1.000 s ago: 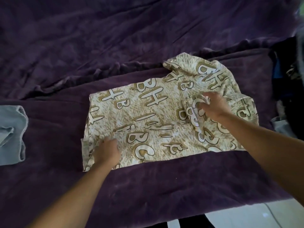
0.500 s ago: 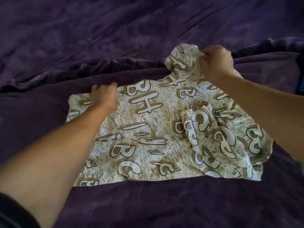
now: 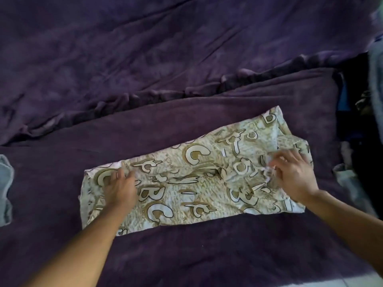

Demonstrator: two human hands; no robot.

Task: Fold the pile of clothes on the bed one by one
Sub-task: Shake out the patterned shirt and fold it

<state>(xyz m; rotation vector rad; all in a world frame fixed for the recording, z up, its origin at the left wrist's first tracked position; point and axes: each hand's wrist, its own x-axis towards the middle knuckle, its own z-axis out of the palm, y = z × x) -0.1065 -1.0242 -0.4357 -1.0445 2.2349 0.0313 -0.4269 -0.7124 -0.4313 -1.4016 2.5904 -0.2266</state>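
Since half a second ago the printed garment (image 3: 186, 195) has gone from a broad spread to a long, narrow band. Its far half is now brought over the near half, and both hands have come down off the far edge onto the top layer. It lies slantwise on the purple blanket (image 3: 186, 255), near the front edge of the bed. The unfolded pile of clothes (image 3: 358, 112) sits well apart at the right margin, and a grey cloth (image 3: 4, 189) lies at the left margin. The main risk, as I judge it, sits at the right end: the cloth there is bunched and rucked, and a puckered crease (image 3: 217, 172) runs through the middle. Folding end over end on top of that lump would probably give a lopsided bundle that springs open. The layers also look mismatched at the left end, where a pale underside strip shows along the far edge, so a further fold could carry that skew forward. The plush blanket may drag the lower layer if the band is tugged rather than lifted. The left hand (image 3: 121, 188) lies palm down on the left end with its fingers straight and spread, pressing the cloth flat and gripping nothing. Its forearm reaches in from the lower left. The right hand (image 3: 295, 179) is arched over the right end with bent fingers. Its fingertips (image 3: 271, 162) seem to pinch a small crumple of the fabric, though motion blur softens them.
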